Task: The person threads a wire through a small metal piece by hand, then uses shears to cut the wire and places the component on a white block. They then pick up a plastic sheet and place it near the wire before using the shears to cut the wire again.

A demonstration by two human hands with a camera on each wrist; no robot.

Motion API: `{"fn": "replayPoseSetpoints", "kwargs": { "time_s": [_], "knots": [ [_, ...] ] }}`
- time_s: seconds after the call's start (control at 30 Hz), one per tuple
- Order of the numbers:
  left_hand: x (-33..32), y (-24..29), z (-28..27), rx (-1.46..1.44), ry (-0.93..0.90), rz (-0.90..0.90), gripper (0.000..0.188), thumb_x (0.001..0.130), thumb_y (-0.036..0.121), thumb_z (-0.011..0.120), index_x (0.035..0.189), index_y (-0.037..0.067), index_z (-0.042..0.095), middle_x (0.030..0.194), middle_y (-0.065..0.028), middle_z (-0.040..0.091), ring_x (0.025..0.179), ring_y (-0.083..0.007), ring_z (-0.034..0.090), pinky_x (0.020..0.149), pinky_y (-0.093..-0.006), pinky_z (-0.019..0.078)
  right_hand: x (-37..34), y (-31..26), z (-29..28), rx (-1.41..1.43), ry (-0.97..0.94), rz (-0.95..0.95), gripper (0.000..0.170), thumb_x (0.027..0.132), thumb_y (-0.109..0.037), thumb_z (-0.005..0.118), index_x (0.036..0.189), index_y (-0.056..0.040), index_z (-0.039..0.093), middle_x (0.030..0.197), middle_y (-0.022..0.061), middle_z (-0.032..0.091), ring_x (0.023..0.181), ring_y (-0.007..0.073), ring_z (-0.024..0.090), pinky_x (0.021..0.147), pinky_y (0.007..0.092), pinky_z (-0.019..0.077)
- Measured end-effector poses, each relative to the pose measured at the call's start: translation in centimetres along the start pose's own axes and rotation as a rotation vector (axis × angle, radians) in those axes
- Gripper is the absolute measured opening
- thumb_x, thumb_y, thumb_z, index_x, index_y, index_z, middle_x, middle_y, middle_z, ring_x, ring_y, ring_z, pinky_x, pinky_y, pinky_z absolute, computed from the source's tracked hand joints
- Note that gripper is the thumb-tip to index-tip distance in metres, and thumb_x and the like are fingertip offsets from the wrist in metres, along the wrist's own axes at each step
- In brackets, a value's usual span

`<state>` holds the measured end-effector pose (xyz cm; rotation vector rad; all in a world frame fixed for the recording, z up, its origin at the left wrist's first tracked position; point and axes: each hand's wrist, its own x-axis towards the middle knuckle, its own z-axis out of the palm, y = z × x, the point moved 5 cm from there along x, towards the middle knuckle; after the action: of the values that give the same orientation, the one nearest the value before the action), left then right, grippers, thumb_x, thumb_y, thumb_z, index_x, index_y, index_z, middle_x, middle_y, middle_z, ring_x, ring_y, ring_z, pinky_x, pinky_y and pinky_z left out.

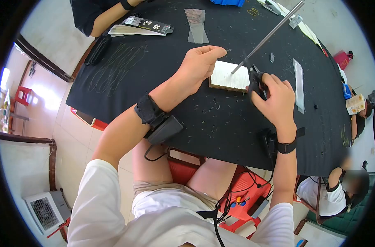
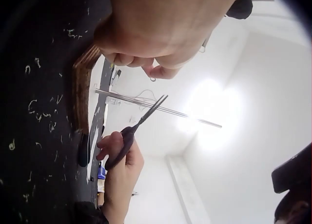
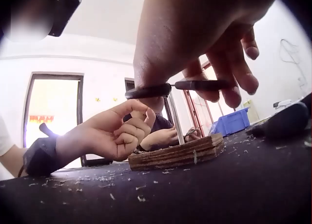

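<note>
My left hand (image 1: 197, 68) pinches a very thin thread-like strand between thumb and forefinger, left of a metal rod (image 1: 274, 35). A tiny loop shows at these fingertips in the left wrist view. The rod stands up from a wooden block (image 3: 175, 156) with a white top (image 1: 220, 75) and brown layered sides. My right hand (image 1: 281, 101) holds black-handled scissors (image 2: 129, 134) by the finger loops, on the right of the block. In the left wrist view the blades are slightly parted and point up toward the rod.
Small pale clippings (image 1: 212, 108) litter the black tablecloth (image 1: 237, 131). Long loops of thin thread (image 1: 117, 70) lie at left, near a black packet (image 1: 148, 25). Clear plastic sleeves (image 1: 197, 26) are at the back. Another person's arm (image 1: 111, 18) reaches in at the far left.
</note>
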<state>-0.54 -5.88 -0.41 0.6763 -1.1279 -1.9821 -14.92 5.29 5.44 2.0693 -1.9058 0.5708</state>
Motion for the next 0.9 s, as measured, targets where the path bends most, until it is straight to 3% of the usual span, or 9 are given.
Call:
{"fn": "replayPoseSetpoints", "kwargs": {
  "time_s": [0.23,0.9],
  "knots": [
    [-0.03,-0.4,0.19,-0.005,-0.024,-0.017,0.014,0.085,0.015,0.055,0.091,0.003,0.056,0.055,0.0094,0.031,0.046,-0.0006,0.023,0.041,-0.0183,0.0177,-0.32,-0.65,-0.38,-0.04,0.029,-0.034,0.029,0.061,-0.033,0.068,0.071,-0.0082,0.058,0.057,0.0027,0.049,0.05,0.0179,0.046,0.055,0.0289,0.0324],
    [-0.27,-0.22,0.64,0.028,-0.051,0.003,0.018,0.085,0.017,0.056,0.094,0.002,0.055,0.054,0.009,0.032,0.045,-0.0008,0.023,0.04,-0.0181,0.017,-0.39,-0.42,-0.07,-0.054,0.012,-0.018,0.025,0.062,-0.031,0.068,0.07,-0.0088,0.059,0.056,0.0022,0.05,0.049,0.0175,0.046,0.053,0.0288,0.0313]
  ]
}}
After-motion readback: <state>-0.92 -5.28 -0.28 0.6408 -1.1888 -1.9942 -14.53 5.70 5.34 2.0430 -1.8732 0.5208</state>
